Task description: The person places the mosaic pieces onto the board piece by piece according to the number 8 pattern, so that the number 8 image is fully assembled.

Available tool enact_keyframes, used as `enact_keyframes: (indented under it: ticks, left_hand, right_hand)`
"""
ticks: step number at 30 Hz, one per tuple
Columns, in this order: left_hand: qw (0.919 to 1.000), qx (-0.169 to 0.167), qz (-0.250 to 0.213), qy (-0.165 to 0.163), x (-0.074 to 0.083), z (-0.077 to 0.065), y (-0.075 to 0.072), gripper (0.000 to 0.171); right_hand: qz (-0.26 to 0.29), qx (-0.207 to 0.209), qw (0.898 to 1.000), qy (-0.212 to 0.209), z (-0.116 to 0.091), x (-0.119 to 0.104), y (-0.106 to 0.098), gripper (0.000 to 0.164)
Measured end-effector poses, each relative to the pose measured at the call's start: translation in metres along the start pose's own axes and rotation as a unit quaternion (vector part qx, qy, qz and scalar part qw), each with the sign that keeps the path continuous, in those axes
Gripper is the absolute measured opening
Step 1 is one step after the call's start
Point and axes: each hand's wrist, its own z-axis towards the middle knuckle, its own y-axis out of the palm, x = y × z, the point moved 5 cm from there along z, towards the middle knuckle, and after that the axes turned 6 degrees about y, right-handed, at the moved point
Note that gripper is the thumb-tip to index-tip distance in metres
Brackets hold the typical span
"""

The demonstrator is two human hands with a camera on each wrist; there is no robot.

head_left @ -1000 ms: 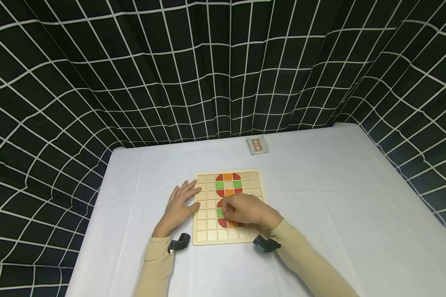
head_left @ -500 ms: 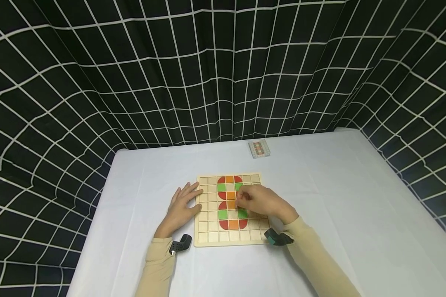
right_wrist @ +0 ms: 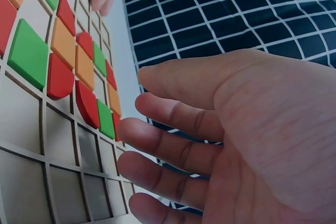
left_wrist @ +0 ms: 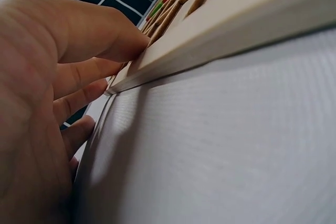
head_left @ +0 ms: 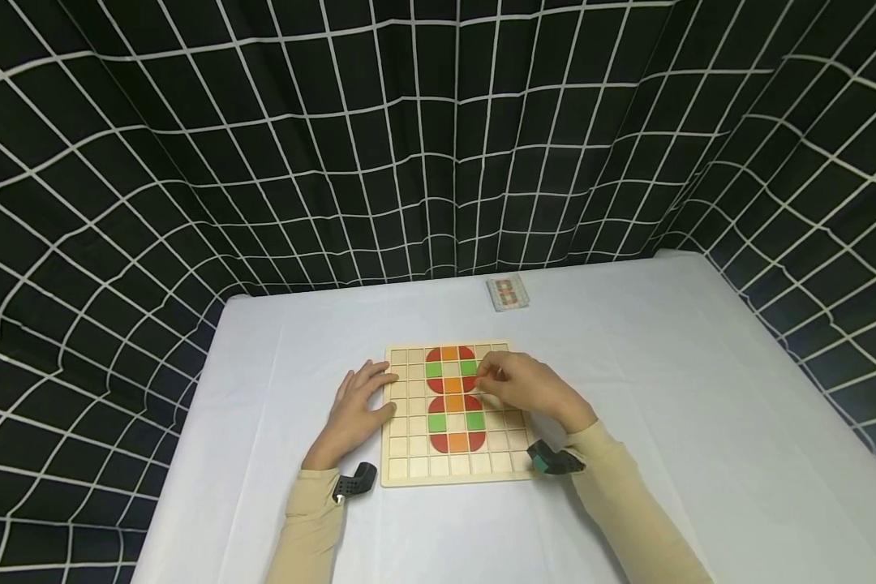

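Observation:
A light wooden grid board (head_left: 407, 447) lies on the white-covered table. Red, orange and green tiles form two linked rings in its cells; rounded red tiles (right_wrist: 87, 104) sit at the corners, with orange tiles (right_wrist: 64, 43) and green tiles (right_wrist: 27, 53) between. My left hand (head_left: 352, 420) rests at the board's left edge, fingers spread, the thumb touching the rim in the left wrist view. Over the board's right side hovers my right hand (head_left: 529, 385), fingers loosely bent. Its thumb and fingertips are apart in the right wrist view, with nothing visible between them.
A small card stack (head_left: 507, 292) with a printed ring pattern lies near the table's far edge. Black wrist cameras (head_left: 355, 482) sit on both forearms. A black curtain (head_left: 380, 146) with white grid lines stands behind the white tablecloth (head_left: 664, 365).
My right hand has moved from the lower ring toward the upper right of the board, uncovering the lower ring's tiles. The left hand stays in place. The head view has shifted slightly.

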Motion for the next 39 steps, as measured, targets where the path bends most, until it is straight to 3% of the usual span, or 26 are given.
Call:
enact_keyframes:
  ticks: [21,28,35,39]
  left_hand:
    - [1.0000,-0.004,0.000,0.002,-0.004,0.000,0.001,0.045]
    - [0.9994,-0.015,-0.019,-0.024,-0.012,0.000,-0.005,0.056]
    - [0.9957,-0.004,-0.069,-0.061,-0.014,0.013,-0.030,0.063]
    - [0.9986,0.006,-0.033,-0.040,-0.001,0.030,-0.062,0.061]
  right_hand:
    - [0.011,0.007,1.000,0.004,0.003,0.006,-0.006,0.014]
    - [0.013,0.023,1.000,-0.015,0.016,0.006,-0.017,0.015]
    - [-0.024,0.119,0.991,-0.047,0.037,0.002,-0.056,0.021]
    - [-0.056,0.173,0.982,-0.050,0.048,0.003,-0.083,0.026]
